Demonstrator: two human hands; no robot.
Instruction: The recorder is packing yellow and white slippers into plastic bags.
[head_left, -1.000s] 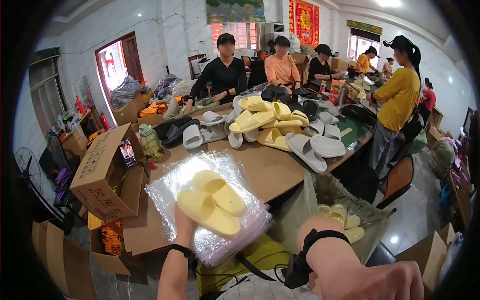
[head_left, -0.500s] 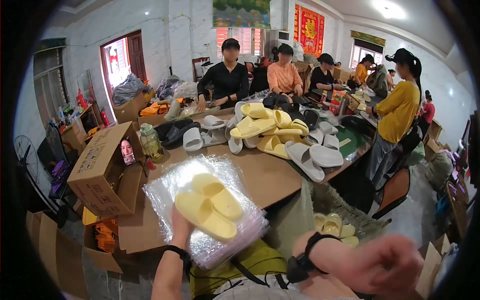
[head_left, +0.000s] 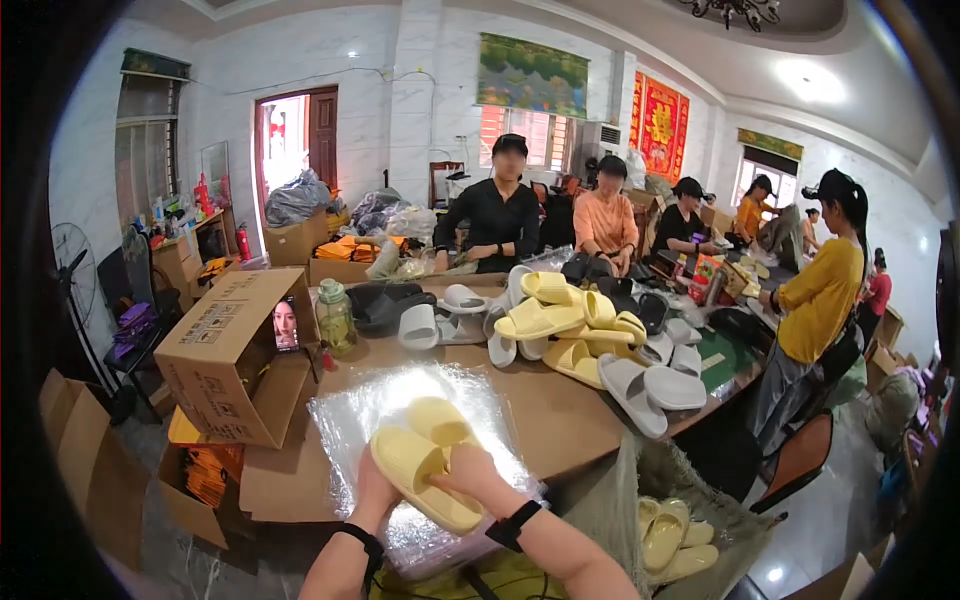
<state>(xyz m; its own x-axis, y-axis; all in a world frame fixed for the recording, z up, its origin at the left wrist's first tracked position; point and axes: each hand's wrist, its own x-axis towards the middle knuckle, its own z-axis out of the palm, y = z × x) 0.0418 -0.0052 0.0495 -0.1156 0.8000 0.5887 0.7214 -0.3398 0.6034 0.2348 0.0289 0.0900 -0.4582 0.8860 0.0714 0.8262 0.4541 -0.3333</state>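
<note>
A pair of pale yellow slide slippers (head_left: 420,470) is held over a stack of clear plastic bags (head_left: 345,405) at the near edge of the table. My left hand (head_left: 372,482) grips the pair from the left side, its fingers partly hidden behind the near slipper. On the right, my right hand (head_left: 478,474) is closed on the slippers, with its fingertips at the near slipper's strap and opening. The far slipper is partly covered by the near one and by my right hand.
A pile of yellow and grey slippers (head_left: 545,320) covers the table beyond. A cardboard box (head_left: 215,365) with a phone (head_left: 286,325) stands left, beside a glass jar (head_left: 336,318). A sack (head_left: 610,510) at right holds yellow slippers (head_left: 665,535). Several people work around the table.
My right hand has come in from the lower right and taken hold of the slippers. The view has shifted, so the table now sits lower in it.
</note>
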